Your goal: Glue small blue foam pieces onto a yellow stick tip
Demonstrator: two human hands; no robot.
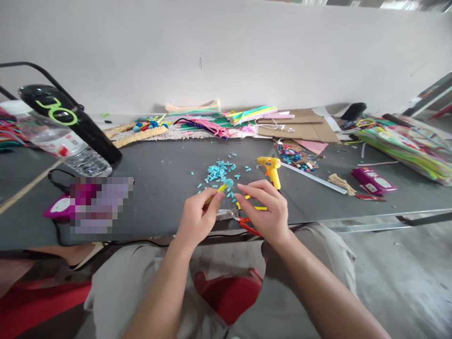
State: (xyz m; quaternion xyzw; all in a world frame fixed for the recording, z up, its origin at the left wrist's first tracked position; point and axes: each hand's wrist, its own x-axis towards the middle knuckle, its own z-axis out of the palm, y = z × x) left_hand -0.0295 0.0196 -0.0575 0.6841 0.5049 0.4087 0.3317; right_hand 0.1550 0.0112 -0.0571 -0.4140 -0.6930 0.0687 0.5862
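My left hand (pixel 200 215) is closed, pinching a short yellow-green fuzzy stem (pixel 222 188) between thumb and fingertips. A light-blue curved piece (pixel 229 182) shows at its tip; whether the two are joined I cannot tell. Opposite it, my right hand (pixel 266 210) has thumb and forefinger apart, with nothing visible between them. Small blue cut pieces (pixel 216 171) lie scattered on the grey table (pixel 158 188) just beyond both hands. Scissors with red-orange handles (pixel 250 227) lie beneath, partly covered by my right hand. Yellow bits (pixel 260 208) lie beside them.
A yellow glue gun (pixel 271 168) stands beyond my right hand, near a long clear stick (pixel 314 178). Purple packets (pixel 373 181) lie on the right. A water bottle (pixel 63 141) and black tumbler (pixel 88 134) are left. Pipe-cleaner bundles (pixel 252 114) line the wall.
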